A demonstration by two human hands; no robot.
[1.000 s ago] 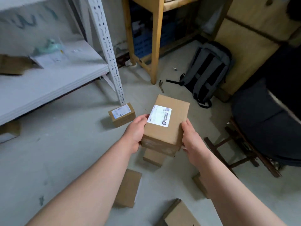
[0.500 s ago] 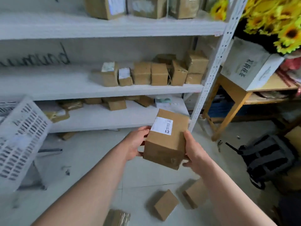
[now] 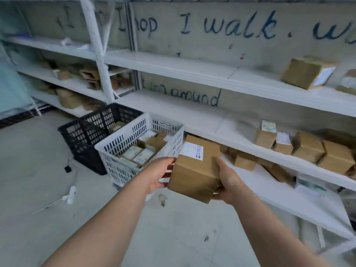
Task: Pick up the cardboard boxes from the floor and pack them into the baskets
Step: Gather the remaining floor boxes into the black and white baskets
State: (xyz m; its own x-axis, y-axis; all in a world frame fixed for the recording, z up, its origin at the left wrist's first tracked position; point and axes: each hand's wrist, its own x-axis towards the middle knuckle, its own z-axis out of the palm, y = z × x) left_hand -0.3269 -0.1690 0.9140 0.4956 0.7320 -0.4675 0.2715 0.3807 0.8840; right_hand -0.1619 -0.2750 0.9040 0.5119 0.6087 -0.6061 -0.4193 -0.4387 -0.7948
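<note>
Cardboard box (image 3: 194, 170): centre of frame, off the floor, held between both hands, just right of the white basket and not inside it. There is a white label (image 3: 192, 150) on the upper face; the print is too small to read.

Left hand (image 3: 158, 174): grips the box's left side, fingers curled against it. The fingertips are partly hidden by the box edge.

Right hand (image 3: 229, 184): grips the right side, thumb lying up the face and fingers wrapped underneath, mostly out of sight.

White basket (image 3: 119, 143): on the floor, left of centre. It holds several labelled boxes, seen only through the open top; the count is uncertain.

Black basket (image 3: 84, 135): behind and left of the white one, apparently touching it. One box (image 3: 117, 125) shows inside, and the wall hides the rest.

White shelving (image 3: 212, 74): spans the frame and is cut off at the right edge. A single box (image 3: 308, 72) sits at upper right and a row of boxes (image 3: 308, 149) at middle right. The brown parcels at far left are blurred.

Wall lettering (image 3: 238, 26): partly legible, broken by the uprights and the frame edge.

Floor, lower left: a white object on a cable (image 3: 71, 194), not identifiable.
</note>
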